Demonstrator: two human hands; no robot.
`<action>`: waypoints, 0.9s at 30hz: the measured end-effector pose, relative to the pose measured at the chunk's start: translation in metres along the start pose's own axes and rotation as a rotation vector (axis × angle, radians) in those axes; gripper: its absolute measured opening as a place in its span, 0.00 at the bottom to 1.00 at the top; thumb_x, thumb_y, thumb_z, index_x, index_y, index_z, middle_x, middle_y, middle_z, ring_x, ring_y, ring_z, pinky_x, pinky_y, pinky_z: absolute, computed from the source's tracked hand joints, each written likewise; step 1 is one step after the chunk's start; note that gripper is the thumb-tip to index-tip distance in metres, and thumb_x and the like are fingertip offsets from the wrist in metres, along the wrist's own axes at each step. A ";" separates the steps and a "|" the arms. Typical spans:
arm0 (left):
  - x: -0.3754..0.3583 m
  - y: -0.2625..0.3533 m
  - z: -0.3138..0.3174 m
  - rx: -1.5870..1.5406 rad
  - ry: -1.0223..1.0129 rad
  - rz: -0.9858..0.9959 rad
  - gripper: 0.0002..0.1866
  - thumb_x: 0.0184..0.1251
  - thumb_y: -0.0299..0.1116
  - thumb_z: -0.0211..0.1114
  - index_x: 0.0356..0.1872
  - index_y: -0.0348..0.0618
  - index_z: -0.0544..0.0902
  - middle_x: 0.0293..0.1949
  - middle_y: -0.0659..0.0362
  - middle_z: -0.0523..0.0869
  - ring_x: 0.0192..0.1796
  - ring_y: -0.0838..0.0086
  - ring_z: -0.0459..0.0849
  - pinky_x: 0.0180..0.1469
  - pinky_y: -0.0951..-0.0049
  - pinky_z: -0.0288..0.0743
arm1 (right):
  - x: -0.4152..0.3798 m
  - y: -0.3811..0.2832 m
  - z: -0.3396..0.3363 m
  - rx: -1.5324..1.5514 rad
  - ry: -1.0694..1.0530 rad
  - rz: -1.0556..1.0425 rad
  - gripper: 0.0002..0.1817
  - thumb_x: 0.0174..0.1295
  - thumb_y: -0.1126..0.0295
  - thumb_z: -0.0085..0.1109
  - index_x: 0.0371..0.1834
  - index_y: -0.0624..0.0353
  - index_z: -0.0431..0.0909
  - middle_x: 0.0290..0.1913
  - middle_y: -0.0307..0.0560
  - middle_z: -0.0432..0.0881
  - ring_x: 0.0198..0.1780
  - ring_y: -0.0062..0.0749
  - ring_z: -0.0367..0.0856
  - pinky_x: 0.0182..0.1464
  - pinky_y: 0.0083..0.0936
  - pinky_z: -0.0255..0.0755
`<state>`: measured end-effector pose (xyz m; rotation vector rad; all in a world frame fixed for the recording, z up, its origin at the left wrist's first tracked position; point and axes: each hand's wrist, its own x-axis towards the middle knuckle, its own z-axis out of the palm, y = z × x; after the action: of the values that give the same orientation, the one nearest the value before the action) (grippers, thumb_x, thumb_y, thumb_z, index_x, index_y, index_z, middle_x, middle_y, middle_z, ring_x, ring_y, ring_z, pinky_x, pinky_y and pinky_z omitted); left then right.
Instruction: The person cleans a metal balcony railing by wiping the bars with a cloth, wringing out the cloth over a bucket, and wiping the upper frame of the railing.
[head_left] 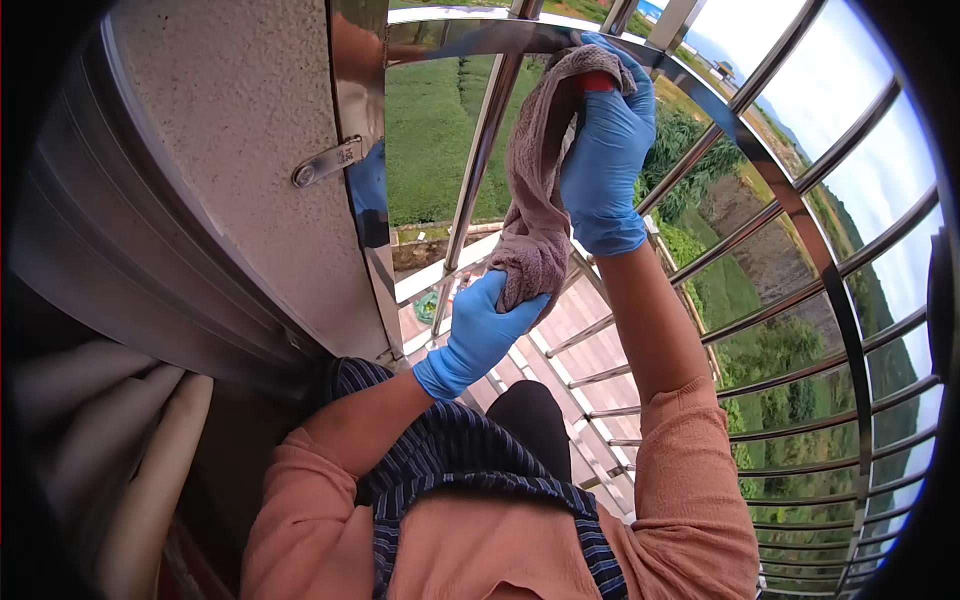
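A brownish-grey cloth [535,190] hangs between my two hands, both in blue gloves. My right hand [605,160] grips the cloth's upper part and presses it against a steel bar [700,95] of the window grille near the top. My left hand [480,330] grips the cloth's lower end, below and to the left. A red patch shows under the cloth near my right fingers; what it is I cannot tell.
The steel grille [830,300] curves out around me, with fields and trees far below. A rough grey wall [230,130] with a metal latch [325,165] and a shiny frame [365,180] stands on the left. Pale curtains [130,440] hang at lower left.
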<state>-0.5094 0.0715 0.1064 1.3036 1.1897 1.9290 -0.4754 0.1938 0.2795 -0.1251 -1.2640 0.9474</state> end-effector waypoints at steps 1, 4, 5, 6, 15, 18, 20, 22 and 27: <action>0.004 0.003 0.001 -0.006 0.018 0.027 0.11 0.51 0.30 0.73 0.31 0.35 0.81 0.25 0.55 0.84 0.26 0.78 0.80 0.33 0.73 0.75 | -0.010 0.012 0.010 0.061 0.072 0.074 0.17 0.61 0.78 0.52 0.54 0.61 0.73 0.51 0.42 0.79 0.49 0.24 0.77 0.54 0.20 0.71; 0.016 -0.004 0.002 -0.016 0.032 -0.051 0.12 0.51 0.32 0.73 0.30 0.35 0.81 0.24 0.53 0.83 0.25 0.77 0.79 0.33 0.72 0.75 | -0.035 0.034 0.042 -0.119 0.043 0.178 0.19 0.55 0.79 0.59 0.52 0.63 0.74 0.49 0.40 0.78 0.48 0.23 0.75 0.53 0.20 0.70; 0.005 -0.015 -0.002 -0.034 0.019 -0.192 0.13 0.52 0.32 0.73 0.31 0.35 0.81 0.24 0.53 0.83 0.26 0.76 0.79 0.33 0.72 0.75 | -0.026 0.045 0.048 -0.141 0.062 0.110 0.16 0.53 0.80 0.59 0.47 0.64 0.75 0.44 0.38 0.79 0.44 0.22 0.75 0.48 0.19 0.70; 0.008 -0.010 -0.001 -0.094 0.029 -0.145 0.13 0.52 0.32 0.73 0.31 0.34 0.81 0.25 0.52 0.82 0.26 0.75 0.79 0.33 0.71 0.75 | -0.011 0.054 0.048 -0.095 0.040 0.150 0.14 0.54 0.79 0.58 0.45 0.63 0.75 0.41 0.38 0.79 0.42 0.22 0.75 0.47 0.19 0.69; 0.012 0.020 -0.008 0.221 0.025 -0.009 0.16 0.52 0.37 0.74 0.31 0.34 0.79 0.28 0.53 0.82 0.31 0.78 0.78 0.36 0.72 0.74 | 0.025 0.071 0.017 0.343 -0.506 0.360 0.15 0.62 0.63 0.48 0.39 0.65 0.77 0.40 0.45 0.80 0.44 0.29 0.78 0.52 0.24 0.69; 0.001 0.009 -0.002 0.253 -0.045 -0.100 0.19 0.52 0.40 0.74 0.28 0.35 0.77 0.27 0.50 0.80 0.29 0.67 0.79 0.35 0.67 0.74 | 0.024 0.066 0.022 0.601 -0.483 0.483 0.18 0.63 0.59 0.46 0.39 0.64 0.77 0.39 0.45 0.81 0.45 0.31 0.78 0.53 0.26 0.68; -0.003 0.000 0.000 0.300 -0.111 -0.067 0.19 0.51 0.42 0.74 0.29 0.36 0.77 0.28 0.48 0.81 0.31 0.57 0.81 0.35 0.64 0.75 | 0.022 0.084 0.022 0.288 -0.481 0.232 0.19 0.64 0.58 0.44 0.40 0.64 0.78 0.40 0.46 0.81 0.46 0.31 0.78 0.54 0.29 0.68; -0.005 -0.003 -0.001 0.322 -0.121 -0.063 0.19 0.52 0.42 0.73 0.29 0.36 0.77 0.28 0.48 0.81 0.32 0.56 0.81 0.36 0.63 0.75 | 0.004 0.081 0.024 0.176 -0.431 0.122 0.18 0.64 0.60 0.44 0.41 0.64 0.78 0.40 0.46 0.81 0.46 0.30 0.78 0.55 0.28 0.68; -0.004 -0.001 -0.005 0.366 -0.353 -0.370 0.21 0.54 0.45 0.70 0.37 0.37 0.80 0.36 0.48 0.84 0.38 0.58 0.83 0.44 0.65 0.76 | -0.053 0.093 0.005 0.019 -0.364 0.383 0.08 0.59 0.76 0.57 0.41 0.61 0.75 0.40 0.42 0.82 0.45 0.23 0.78 0.52 0.19 0.70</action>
<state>-0.5120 0.0673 0.1029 1.4090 1.5120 1.2009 -0.5290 0.2149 0.1893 -0.1910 -1.5987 1.3548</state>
